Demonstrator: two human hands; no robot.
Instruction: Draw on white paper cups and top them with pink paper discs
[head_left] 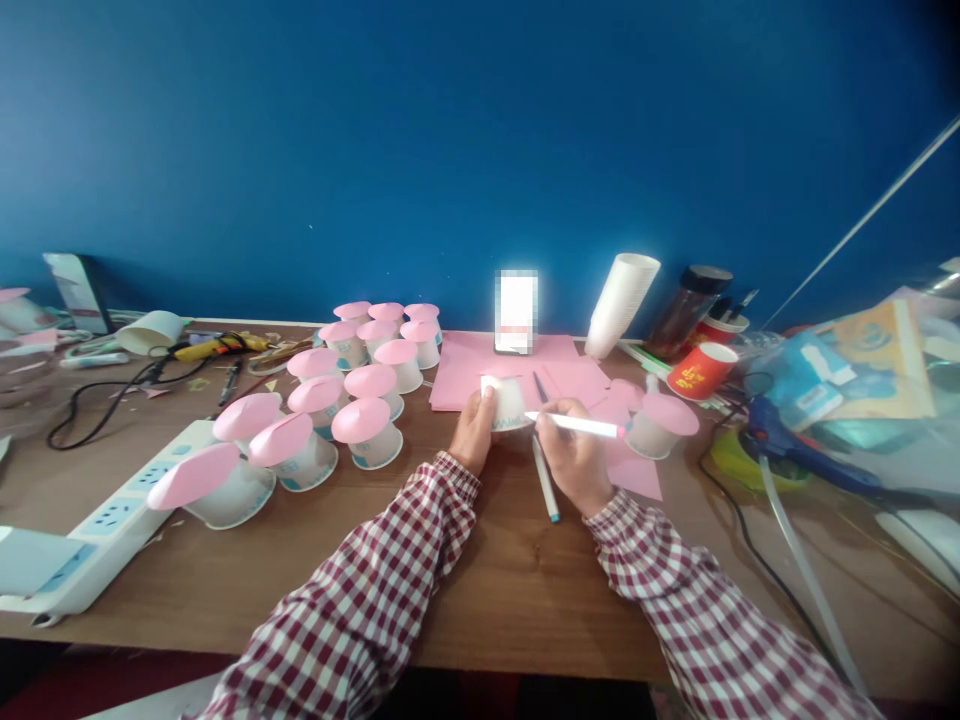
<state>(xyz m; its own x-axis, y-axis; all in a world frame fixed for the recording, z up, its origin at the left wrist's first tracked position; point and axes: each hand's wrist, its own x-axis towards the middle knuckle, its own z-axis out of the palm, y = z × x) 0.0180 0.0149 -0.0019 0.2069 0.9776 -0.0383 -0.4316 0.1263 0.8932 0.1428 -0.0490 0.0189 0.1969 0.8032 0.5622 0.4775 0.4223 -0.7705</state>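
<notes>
My left hand [474, 430] is closed around the side of a white paper cup [504, 400], tilted above the table. Small dark zigzag marks run near the cup's lower rim. In my right hand [576, 458] is a white marker [589, 425] with a pink end, gripped like a pen, its tip at or very near the cup's right side. Beneath that hand, a second white marker [549, 485] with a blue-green end lies on the wood. Pink paper sheets [469, 372] spread behind the cup. To the right stands a cup with a pink disc [667, 414] on top.
Several cups topped with pink discs [364, 420] stand on the left, beside a white power strip [127, 500]. A bright phone [516, 312] leans at the back. Stacked paper cups [621, 305], a red cup [703, 370] and a blue glue gun [795, 445] are to the right.
</notes>
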